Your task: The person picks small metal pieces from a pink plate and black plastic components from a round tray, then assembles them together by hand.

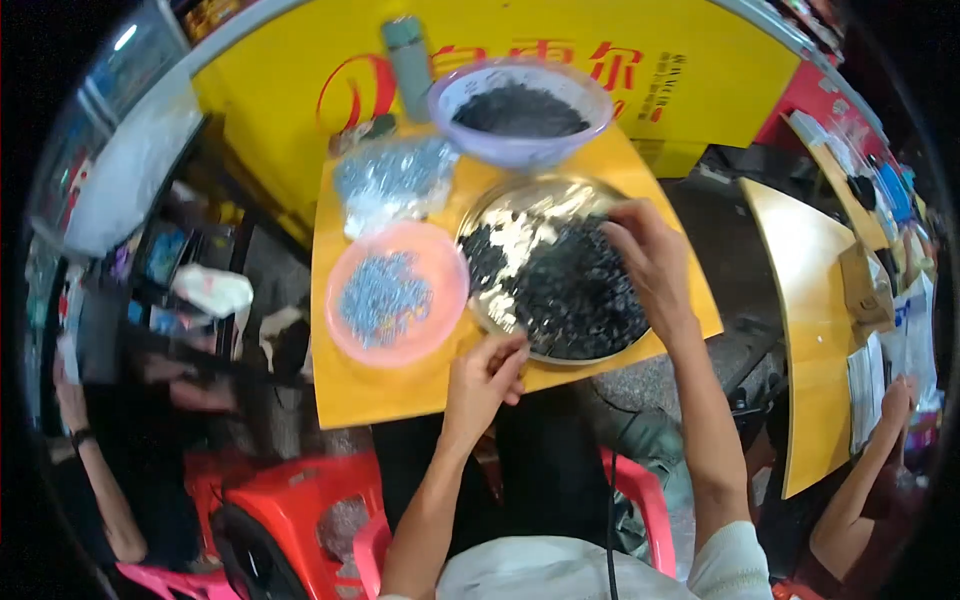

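A round metal tray [572, 184] holds a heap of small black pieces [575, 285], too small to name. My right hand [652, 258] is over the heap's right side, with its bent fingers and thumb a little apart and nothing visible between them. By the tray's near rim, my left hand [487, 378] is closed, thumb pressed to curled fingers; anything pinched there is hidden. Left of the tray sits a pink plastic bowl [447, 335] with many small light-blue pieces [380, 298] in it.
The yellow table [385, 395] also bears a clear bag of light-blue pieces [393, 178], a lilac basin [525, 150] of black material and a grey-green bottle [408, 70]. Other people's arms [105, 490] show at both sides. Another table [825, 340] stands right.
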